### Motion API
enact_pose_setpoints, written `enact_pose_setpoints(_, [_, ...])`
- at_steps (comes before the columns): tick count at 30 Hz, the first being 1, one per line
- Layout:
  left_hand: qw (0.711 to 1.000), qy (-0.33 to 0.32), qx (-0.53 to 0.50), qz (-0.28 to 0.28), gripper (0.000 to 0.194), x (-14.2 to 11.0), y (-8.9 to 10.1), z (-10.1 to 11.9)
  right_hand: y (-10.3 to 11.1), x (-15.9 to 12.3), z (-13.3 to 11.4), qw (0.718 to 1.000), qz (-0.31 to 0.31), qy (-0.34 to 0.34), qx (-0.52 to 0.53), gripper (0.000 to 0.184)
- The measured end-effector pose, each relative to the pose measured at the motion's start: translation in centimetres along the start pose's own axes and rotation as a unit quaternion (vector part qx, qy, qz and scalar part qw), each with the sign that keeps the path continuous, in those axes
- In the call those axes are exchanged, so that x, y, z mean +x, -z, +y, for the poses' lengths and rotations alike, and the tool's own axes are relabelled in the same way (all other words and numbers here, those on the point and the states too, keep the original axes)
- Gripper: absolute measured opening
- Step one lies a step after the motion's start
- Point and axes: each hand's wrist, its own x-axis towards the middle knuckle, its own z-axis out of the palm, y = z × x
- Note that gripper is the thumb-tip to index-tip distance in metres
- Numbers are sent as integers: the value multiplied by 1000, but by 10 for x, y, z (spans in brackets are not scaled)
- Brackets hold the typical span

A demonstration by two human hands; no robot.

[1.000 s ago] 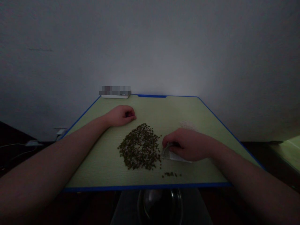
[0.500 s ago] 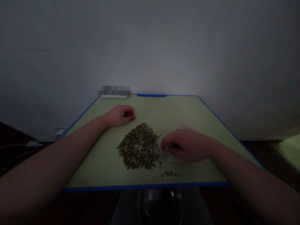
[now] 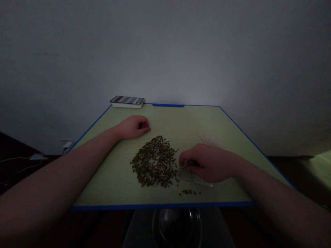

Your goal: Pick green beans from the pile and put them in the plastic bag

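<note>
Pinching a thin see-through sheet or bag (image 3: 184,175), the right hand (image 3: 207,163) works just to the right of the pile of dark grains (image 3: 153,163) in the head view, fingertips closed on the film; cannot tell if a grain is between them too. The film lies low, its near end almost at the pile's right edge and its other end running out under the palm. Left hand (image 3: 134,127) rests beyond the pile, off to its left, fingers loosely curled in, no item seen in it, though the inside is dark and cannot be ruled out. Pile itself sits on the green table (image 3: 111,186), loose and spread with thin spots near its middle. Nearer the person and to the right of the pile, a short scatter of dark bits (image 3: 190,192) lies apart. Beyond and to the right of the pile, a pale patch of small bits (image 3: 210,139) lies past the right hand, partly hidden by it. Progress, as a judgement: only a few dark grains are set apart, the bulk is in the pile; share finished can't be told, contents of the film unclear. Far off to the left past the pile, a phone (image 3: 128,100) lies on a white box (image 3: 126,105). Below the pile, past the table's near edge, a round glassy vessel (image 3: 200,225) shows, contents too dark to read.
</note>
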Motion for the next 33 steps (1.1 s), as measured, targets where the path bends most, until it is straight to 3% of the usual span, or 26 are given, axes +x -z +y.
enact_pose_setpoints(10, [1000,-5,-7,6,28,-1,0,-1,2,-3,7,993,9,-112,-27,25])
enact_pose_setpoints(20, [1000,-10,-1,2,29,0,0,-1,15,-11,45,968,58,-231,-74,27])
enact_pose_setpoints(26, [1000,-10,-3,3,28,0,-1,-2,11,-5,35,989,34,-139,-30,30])
enact_pose_setpoints(33, [1000,-3,-6,0,27,0,0,1,-2,8,11,995,75,-52,-33,35])
